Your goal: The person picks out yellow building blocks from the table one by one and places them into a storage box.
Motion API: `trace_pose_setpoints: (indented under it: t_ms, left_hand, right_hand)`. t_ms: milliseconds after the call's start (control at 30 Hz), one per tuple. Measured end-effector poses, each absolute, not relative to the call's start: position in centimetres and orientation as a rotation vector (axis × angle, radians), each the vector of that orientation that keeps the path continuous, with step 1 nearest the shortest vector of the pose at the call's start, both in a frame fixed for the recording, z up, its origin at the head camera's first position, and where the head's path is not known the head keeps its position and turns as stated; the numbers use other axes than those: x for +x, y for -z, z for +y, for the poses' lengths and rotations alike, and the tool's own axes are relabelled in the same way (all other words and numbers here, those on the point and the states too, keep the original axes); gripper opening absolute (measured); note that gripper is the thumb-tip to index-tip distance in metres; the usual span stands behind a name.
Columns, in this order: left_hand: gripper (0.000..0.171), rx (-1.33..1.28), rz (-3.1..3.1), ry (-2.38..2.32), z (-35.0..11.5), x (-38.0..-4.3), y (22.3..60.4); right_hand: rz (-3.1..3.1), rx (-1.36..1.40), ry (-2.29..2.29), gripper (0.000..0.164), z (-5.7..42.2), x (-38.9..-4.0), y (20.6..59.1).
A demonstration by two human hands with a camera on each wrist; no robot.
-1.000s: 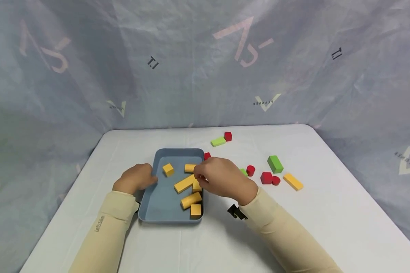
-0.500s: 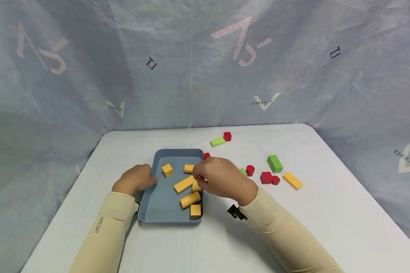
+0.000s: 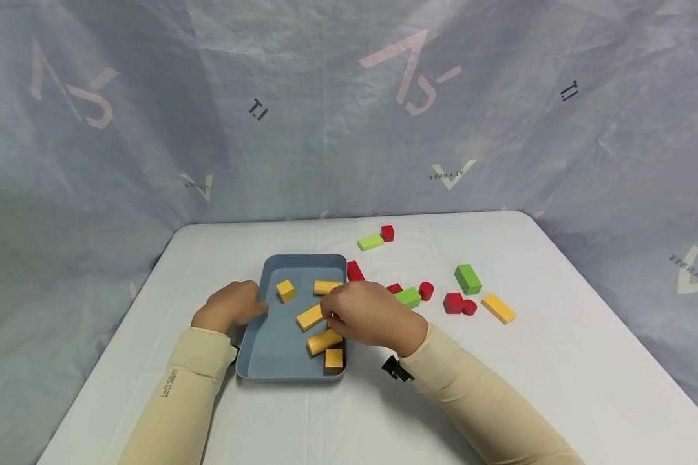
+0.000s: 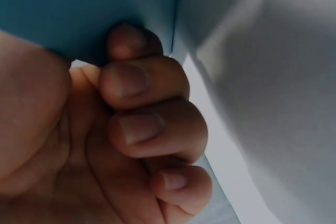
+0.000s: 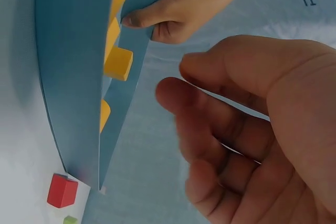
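Note:
My left hand (image 3: 231,305) grips the left rim of a blue-grey tray (image 3: 270,355), its thumb over the inner side; in the left wrist view the fingers curl against the tray's wall (image 4: 79,14). Over the tray's right rim hovers my right hand (image 3: 378,316). Its fingers (image 5: 226,114) are loosely bent, and nothing shows between them in the right wrist view. Inside the tray lie yellow blocks: a cube (image 3: 285,290), a cylinder (image 3: 327,288), a bar (image 3: 310,317), another cylinder (image 3: 324,342) and a near cube (image 3: 334,360). One more, below my right hand, is mostly hidden.
Right of the tray, on the white table (image 3: 558,381), lie a red block (image 3: 355,270), a light green block (image 3: 407,298), a red cylinder (image 3: 426,290), a red cube (image 3: 454,303), a green block (image 3: 468,279) and a yellow bar (image 3: 499,308). A grey curtain (image 3: 326,161) hangs behind.
My right hand has shifted slightly left and nearer to me, uncovering more of the red and green blocks behind it. The left hand and tray stay in place.

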State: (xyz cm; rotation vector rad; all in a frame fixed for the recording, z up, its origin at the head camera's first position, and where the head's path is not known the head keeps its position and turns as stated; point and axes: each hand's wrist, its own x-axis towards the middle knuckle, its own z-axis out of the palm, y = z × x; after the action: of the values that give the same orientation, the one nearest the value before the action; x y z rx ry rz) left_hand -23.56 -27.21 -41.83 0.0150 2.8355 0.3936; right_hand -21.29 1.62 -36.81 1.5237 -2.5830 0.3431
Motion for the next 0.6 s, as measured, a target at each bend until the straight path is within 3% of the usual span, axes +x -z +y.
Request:
trace_pose_setpoints:
  t_ms: [333, 600]
  left_hand:
    - [0.019, 0.031, 2.825, -0.389, -26.8, -23.5, 41.7]
    - [0.019, 0.013, 2.821, -0.396, -27.1, -23.5, 41.8]
  right_hand:
    - [-2.643, 1.491, -0.297, 0.024, 2.4, -21.2, 36.5]
    - [-2.606, 1.438, -0.284, 0.023, 3.7, -21.9, 34.7]
